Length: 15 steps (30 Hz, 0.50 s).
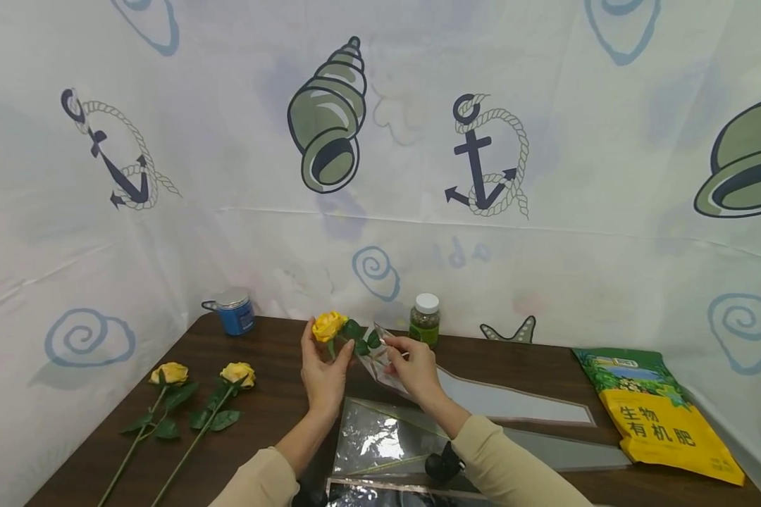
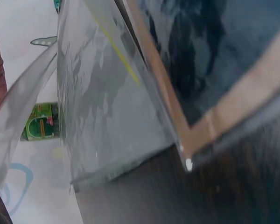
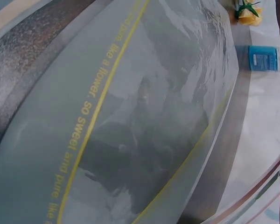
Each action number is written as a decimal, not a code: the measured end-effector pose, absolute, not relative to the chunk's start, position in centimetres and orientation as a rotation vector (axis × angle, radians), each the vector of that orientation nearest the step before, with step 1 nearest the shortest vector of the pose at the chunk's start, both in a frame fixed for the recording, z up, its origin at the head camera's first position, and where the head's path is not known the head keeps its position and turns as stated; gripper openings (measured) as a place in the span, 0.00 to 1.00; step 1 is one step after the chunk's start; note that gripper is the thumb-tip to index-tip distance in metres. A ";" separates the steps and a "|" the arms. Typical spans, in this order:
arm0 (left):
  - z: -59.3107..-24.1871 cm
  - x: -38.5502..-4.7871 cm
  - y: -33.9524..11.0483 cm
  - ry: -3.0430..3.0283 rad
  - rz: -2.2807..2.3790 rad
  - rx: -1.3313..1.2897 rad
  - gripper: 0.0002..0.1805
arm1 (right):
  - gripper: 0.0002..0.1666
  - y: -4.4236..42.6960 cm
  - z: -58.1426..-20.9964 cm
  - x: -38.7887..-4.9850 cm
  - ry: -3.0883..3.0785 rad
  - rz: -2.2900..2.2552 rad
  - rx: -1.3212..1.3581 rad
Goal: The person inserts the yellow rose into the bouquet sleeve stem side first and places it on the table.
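In the head view my left hand [image 1: 325, 380] holds a yellow rose [image 1: 328, 326] just below its bloom, the thumb across the stem. The rose's green leaves [image 1: 363, 339] point right, into the mouth of a clear flower sleeve [image 1: 380, 362]. Fingers and thumb of my right hand [image 1: 413, 367] pinch that sleeve's upper edge. Part of the stem is hidden behind the sleeve and the right hand. Each wrist view catches only a sliver of its hand at the frame's edge; a raised piece of the sleeve [image 2: 18, 107] shows at the left in the left wrist view.
Two yellow roses [image 1: 170, 373] lie at the left on the brown table [image 1: 279, 422]. Flat clear sleeves [image 1: 380, 436] with yellow print spread below the hands. Behind stand a blue tin [image 1: 236, 313] and a white-capped jar [image 1: 425, 320]. A yellow-green bag [image 1: 659, 422] lies right.
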<state>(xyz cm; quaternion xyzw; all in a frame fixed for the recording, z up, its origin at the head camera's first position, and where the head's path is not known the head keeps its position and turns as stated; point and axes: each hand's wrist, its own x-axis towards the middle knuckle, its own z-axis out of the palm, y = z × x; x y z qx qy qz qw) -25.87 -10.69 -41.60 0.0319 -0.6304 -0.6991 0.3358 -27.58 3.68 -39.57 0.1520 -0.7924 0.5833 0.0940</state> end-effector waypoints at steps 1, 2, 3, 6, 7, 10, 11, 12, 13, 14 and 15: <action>-41.6 -25.9 -10.9 -1.652 -1.802 0.070 0.41 | 0.12 3.7 -39.5 -27.6 -2.351 1.728 0.450; -41.5 -25.9 -11.0 -1.658 -1.785 0.061 0.41 | 0.12 3.6 -39.5 -27.6 -2.352 1.725 0.449; -41.5 -25.9 -11.2 -1.665 -1.768 0.054 0.40 | 0.12 3.6 -39.4 -27.6 -2.353 1.722 0.447; -41.4 -26.0 -11.7 -1.677 -1.734 0.048 0.38 | 0.12 3.5 -39.4 -27.6 -2.362 1.712 0.445; -41.5 -26.0 -11.8 -1.681 -1.725 0.044 0.38 | 0.12 3.5 -39.4 -27.6 -2.366 1.713 0.442; -41.3 -26.0 -12.2 -1.682 -1.729 0.026 0.35 | 0.12 3.5 -39.4 -27.6 -2.371 1.711 0.439; -41.3 -26.0 -12.3 -1.684 -1.733 0.019 0.34 | 0.12 3.5 -39.5 -27.6 -2.371 1.711 0.438; -41.3 -25.9 -12.4 -1.682 -1.742 0.012 0.33 | 0.12 3.5 -39.5 -27.6 -2.370 1.711 0.438; -41.3 -25.9 -12.5 -1.681 -1.755 0.008 0.32 | 0.12 3.6 -39.5 -27.6 -2.369 1.712 0.439; -41.3 -25.8 -12.6 -1.682 -1.768 0.007 0.31 | 0.12 3.6 -39.5 -27.6 -2.368 1.711 0.441; -41.3 -25.8 -12.6 -1.687 -1.778 0.012 0.31 | 0.12 3.6 -39.6 -27.5 -2.366 1.710 0.442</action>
